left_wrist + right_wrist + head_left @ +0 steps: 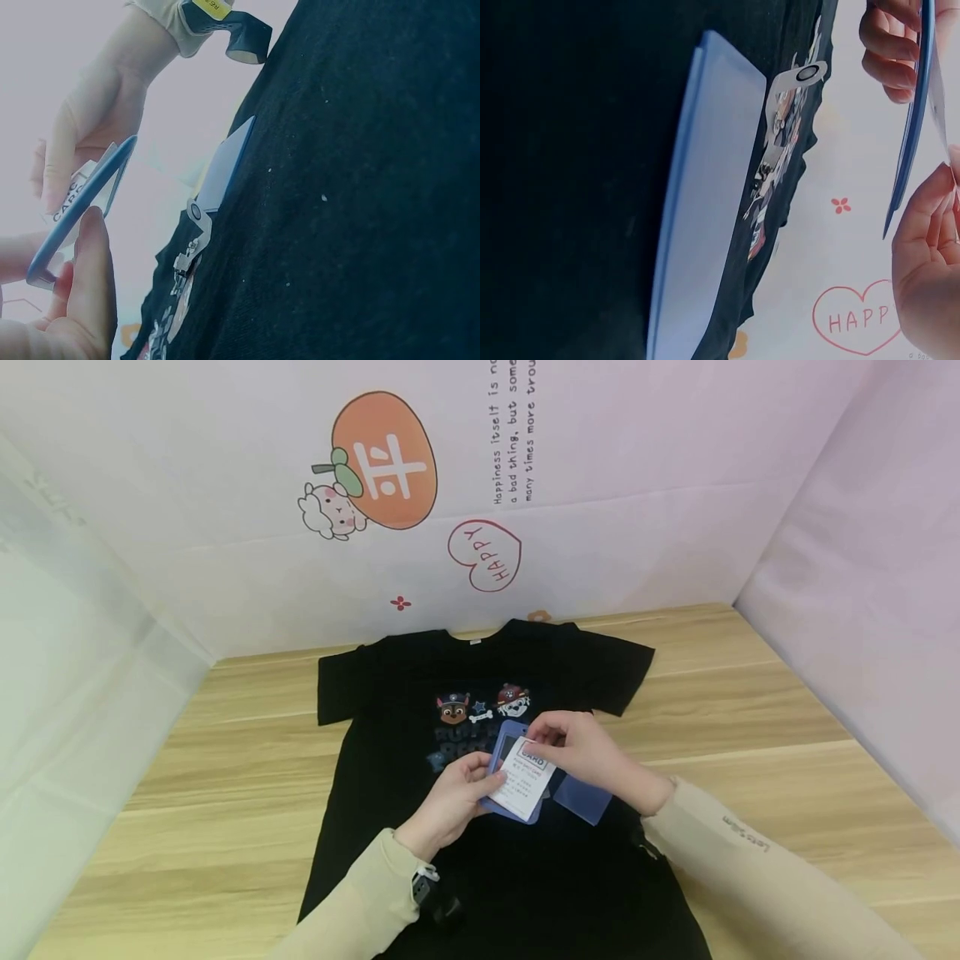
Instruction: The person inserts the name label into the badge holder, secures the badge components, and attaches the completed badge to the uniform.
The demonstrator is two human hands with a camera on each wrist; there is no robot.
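Note:
My left hand (450, 797) grips a blue card holder (513, 727), its thumb across the front. Over the holder's face lies a white printed card (523, 787) with the word "CARD" near its upper end. My right hand (581, 752) pinches that upper end between thumb and fingers. In the right wrist view, the card (936, 105) stands slightly apart from the holder (913, 142) at this end. Below the hands a flat blue translucent piece (582, 799) lies on a black T-shirt (480, 885). Beside it is a clear strap with a snap button (808, 73) and a metal clip.
The T-shirt is spread on a wood-grain table (225, 793), with cartoon dog prints (453, 710) on its chest. A white printed cloth (637, 460) hangs behind the table, and pale sheets (870, 610) stand at both sides.

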